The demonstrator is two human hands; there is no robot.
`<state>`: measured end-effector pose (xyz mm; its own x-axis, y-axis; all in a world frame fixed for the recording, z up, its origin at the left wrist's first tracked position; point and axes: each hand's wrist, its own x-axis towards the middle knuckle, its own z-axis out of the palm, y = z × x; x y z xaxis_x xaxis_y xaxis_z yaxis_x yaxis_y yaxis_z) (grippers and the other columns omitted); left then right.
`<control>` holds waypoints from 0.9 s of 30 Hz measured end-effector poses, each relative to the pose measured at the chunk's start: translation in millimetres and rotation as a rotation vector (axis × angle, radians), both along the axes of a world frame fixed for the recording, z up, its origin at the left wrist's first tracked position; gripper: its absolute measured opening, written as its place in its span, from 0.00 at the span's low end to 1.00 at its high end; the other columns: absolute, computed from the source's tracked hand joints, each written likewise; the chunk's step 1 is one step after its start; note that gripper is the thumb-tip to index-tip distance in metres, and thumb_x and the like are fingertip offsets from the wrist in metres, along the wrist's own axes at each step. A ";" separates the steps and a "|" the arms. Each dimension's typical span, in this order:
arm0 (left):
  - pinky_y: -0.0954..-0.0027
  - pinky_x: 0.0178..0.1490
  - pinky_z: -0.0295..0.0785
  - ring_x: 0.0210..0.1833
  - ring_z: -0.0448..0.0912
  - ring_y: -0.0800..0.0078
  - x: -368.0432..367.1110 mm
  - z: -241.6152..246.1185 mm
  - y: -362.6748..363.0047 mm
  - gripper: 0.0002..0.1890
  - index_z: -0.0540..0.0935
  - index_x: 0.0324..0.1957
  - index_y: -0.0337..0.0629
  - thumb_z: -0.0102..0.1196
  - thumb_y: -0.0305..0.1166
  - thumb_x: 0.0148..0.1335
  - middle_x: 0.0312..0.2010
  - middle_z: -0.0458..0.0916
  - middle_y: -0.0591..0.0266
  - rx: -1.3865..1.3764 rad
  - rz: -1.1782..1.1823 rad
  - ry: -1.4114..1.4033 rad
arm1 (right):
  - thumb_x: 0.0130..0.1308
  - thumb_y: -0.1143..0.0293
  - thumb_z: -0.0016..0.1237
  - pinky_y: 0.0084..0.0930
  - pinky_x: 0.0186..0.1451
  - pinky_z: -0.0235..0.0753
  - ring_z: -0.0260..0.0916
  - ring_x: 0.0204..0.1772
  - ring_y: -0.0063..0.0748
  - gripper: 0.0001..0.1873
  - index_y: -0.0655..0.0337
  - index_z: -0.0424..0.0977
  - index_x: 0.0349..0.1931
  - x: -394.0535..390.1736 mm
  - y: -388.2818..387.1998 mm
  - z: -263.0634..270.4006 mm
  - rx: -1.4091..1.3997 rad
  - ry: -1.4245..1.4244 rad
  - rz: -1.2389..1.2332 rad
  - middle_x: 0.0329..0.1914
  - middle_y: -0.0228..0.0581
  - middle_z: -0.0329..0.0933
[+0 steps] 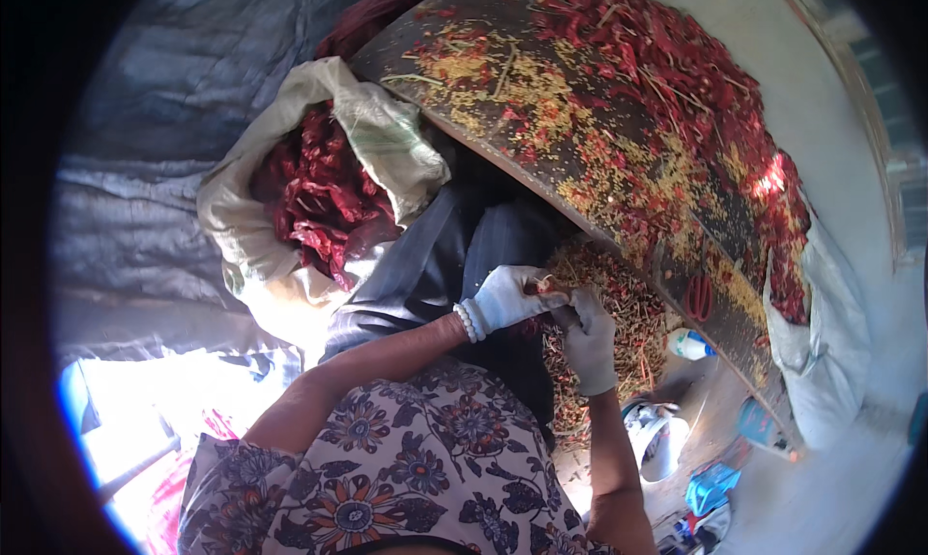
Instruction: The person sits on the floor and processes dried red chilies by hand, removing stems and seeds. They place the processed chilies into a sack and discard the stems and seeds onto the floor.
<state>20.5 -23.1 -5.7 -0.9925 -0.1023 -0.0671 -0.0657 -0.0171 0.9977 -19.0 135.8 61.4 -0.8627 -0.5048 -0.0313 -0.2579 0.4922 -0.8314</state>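
My left hand (504,297), in a white glove with a white bead bracelet at the wrist, holds a small piece of dried red chili pepper (544,284) above my lap. My right hand (591,341), also gloved, meets it there, its fingers pinched at the end of the piece and partly hiding it. To the left, a woven plastic sack (232,221) stands open with dried red chilies (326,192) inside. In front, a dark board (623,120) bears yellow seeds (533,94), red fragments and a long heap of dried chilies (652,54).
Red-handled scissors (699,297) lie on the board near its right end. Under the board's edge is a pile of stems and scraps (623,330). A white bottle with a blue cap (689,344), a white container (663,446) and a blue plastic item (710,488) are on the floor at right.
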 end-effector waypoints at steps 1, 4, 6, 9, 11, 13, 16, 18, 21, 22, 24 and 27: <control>0.73 0.34 0.74 0.27 0.75 0.84 1.2 -1.9 0.3 0.17 0.83 0.34 0.39 0.69 0.43 0.58 0.24 0.81 0.63 -0.022 0.019 0.036 | 0.64 0.70 0.54 0.33 0.39 0.74 0.75 0.35 0.47 0.09 0.68 0.75 0.36 -1.6 2.9 2.9 -0.072 -0.119 0.015 0.32 0.49 0.75; 0.73 0.33 0.75 0.27 0.77 0.82 2.2 -4.8 -0.6 0.14 0.84 0.35 0.38 0.68 0.40 0.57 0.25 0.82 0.62 -0.020 0.006 0.064 | 0.63 0.62 0.57 0.30 0.39 0.75 0.76 0.33 0.39 0.14 0.66 0.77 0.37 -17.8 17.3 15.6 -0.154 -0.438 -0.088 0.28 0.45 0.74; 0.73 0.33 0.76 0.27 0.78 0.81 0.2 -4.2 -1.8 0.13 0.84 0.35 0.38 0.67 0.38 0.57 0.25 0.83 0.62 -0.150 -0.026 0.035 | 0.61 0.58 0.58 0.31 0.39 0.76 0.77 0.33 0.42 0.15 0.63 0.77 0.35 -29.7 21.9 20.4 0.094 -0.101 0.165 0.29 0.43 0.75; 0.73 0.32 0.76 0.27 0.81 0.80 -3.7 1.1 0.8 0.11 0.85 0.35 0.36 0.66 0.35 0.57 0.26 0.84 0.61 -0.259 -0.097 0.057 | 0.59 0.51 0.56 0.41 0.41 0.77 0.78 0.38 0.50 0.18 0.58 0.76 0.31 -40.8 17.8 20.9 0.370 0.186 0.308 0.33 0.43 0.78; 0.73 0.31 0.77 0.26 0.81 0.79 -5.9 7.6 3.1 0.10 0.84 0.34 0.35 0.64 0.33 0.59 0.26 0.84 0.61 -0.391 -0.107 0.137 | 0.60 0.49 0.54 0.41 0.40 0.77 0.78 0.38 0.51 0.19 0.58 0.77 0.33 -48.4 12.5 19.0 0.456 0.291 0.414 0.33 0.44 0.78; 0.74 0.28 0.76 0.24 0.82 0.79 -5.6 16.9 2.7 0.10 0.83 0.32 0.34 0.61 0.33 0.61 0.24 0.84 0.61 -0.312 -0.181 -0.052 | 0.61 0.51 0.52 0.41 0.40 0.78 0.79 0.38 0.48 0.17 0.58 0.78 0.34 -54.4 5.9 17.2 0.506 0.299 0.548 0.33 0.42 0.79; 0.75 0.28 0.73 0.25 0.76 0.84 -11.1 30.9 0.1 0.09 0.82 0.31 0.34 0.62 0.31 0.60 0.22 0.82 0.64 -0.303 -0.281 -0.171 | 0.62 0.53 0.50 0.41 0.40 0.79 0.80 0.38 0.45 0.16 0.56 0.79 0.36 -59.6 0.3 17.8 0.576 0.360 0.661 0.32 0.39 0.80; 0.76 0.29 0.72 0.26 0.74 0.85 -14.6 36.8 -1.8 0.09 0.82 0.31 0.34 0.64 0.31 0.59 0.23 0.82 0.66 -0.301 -0.326 -0.241 | 0.63 0.52 0.49 0.41 0.38 0.79 0.81 0.37 0.43 0.16 0.54 0.80 0.35 -60.2 -1.9 19.5 0.632 0.405 0.708 0.31 0.37 0.81; 0.74 0.28 0.74 0.24 0.78 0.80 -16.1 37.0 -2.6 0.09 0.82 0.31 0.35 0.63 0.32 0.60 0.23 0.83 0.63 -0.221 -0.399 -0.380 | 0.64 0.51 0.48 0.41 0.36 0.79 0.81 0.35 0.43 0.16 0.54 0.80 0.33 -57.2 -3.6 21.8 0.688 0.429 0.717 0.31 0.38 0.81; 0.73 0.27 0.76 0.23 0.81 0.77 -18.2 34.3 -3.2 0.10 0.82 0.30 0.36 0.61 0.33 0.61 0.23 0.84 0.62 -0.174 -0.444 -0.392 | 0.64 0.52 0.48 0.41 0.34 0.78 0.80 0.33 0.43 0.16 0.53 0.81 0.31 -55.5 -3.5 21.8 0.720 0.424 0.736 0.30 0.38 0.80; 0.71 0.27 0.78 0.22 0.83 0.74 -18.7 27.9 -5.1 0.10 0.82 0.30 0.37 0.59 0.34 0.62 0.23 0.85 0.60 -0.250 -0.477 -0.223 | 0.65 0.53 0.47 0.41 0.34 0.78 0.80 0.33 0.43 0.16 0.53 0.80 0.31 -50.9 -1.9 19.8 0.755 0.456 0.754 0.30 0.38 0.81; 0.70 0.30 0.79 0.23 0.84 0.71 -17.6 19.9 -10.5 0.09 0.83 0.31 0.40 0.59 0.36 0.60 0.23 0.84 0.58 -0.495 -0.490 0.059 | 0.66 0.57 0.46 0.42 0.35 0.77 0.79 0.33 0.46 0.15 0.55 0.80 0.31 -43.4 5.1 11.7 0.598 0.317 0.641 0.30 0.41 0.80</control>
